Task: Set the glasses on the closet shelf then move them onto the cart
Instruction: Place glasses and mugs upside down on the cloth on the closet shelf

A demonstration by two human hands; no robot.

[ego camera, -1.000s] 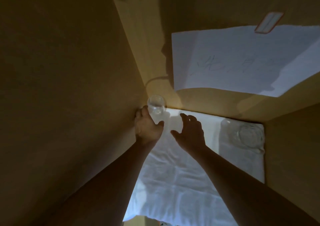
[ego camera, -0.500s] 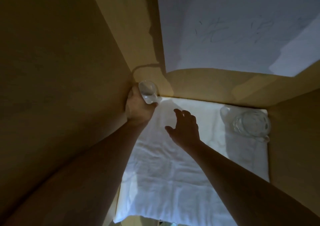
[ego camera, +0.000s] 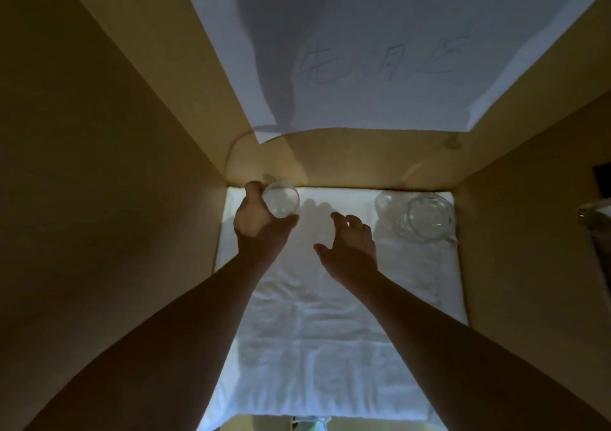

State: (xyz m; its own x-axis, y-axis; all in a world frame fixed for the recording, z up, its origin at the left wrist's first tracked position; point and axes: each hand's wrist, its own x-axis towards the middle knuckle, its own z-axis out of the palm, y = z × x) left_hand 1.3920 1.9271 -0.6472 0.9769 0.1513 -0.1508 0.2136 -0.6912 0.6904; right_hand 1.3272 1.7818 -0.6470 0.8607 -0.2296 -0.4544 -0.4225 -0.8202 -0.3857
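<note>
The left hand [ego camera: 261, 222] is still gripping 1 glass [ego camera: 281, 203], now nearing the shelf's [ego camera: 330, 331] back-left corner. The right hand [ego camera: 350, 248] is hovering spread wide, holding nothing, so placement is likely imminent.

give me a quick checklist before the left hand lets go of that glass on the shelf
1. Grip: left hand holds the glass - ok.
2. Glass upright, mouth up - ok.
3. Base resting on the white cloth - cannot tell.
4. Gap to the left wall - tight, cannot tell.
5. Right hand free, fingers spread, holding nothing - ok.
6. Clear of the glass pitcher at far right - ok.
</note>
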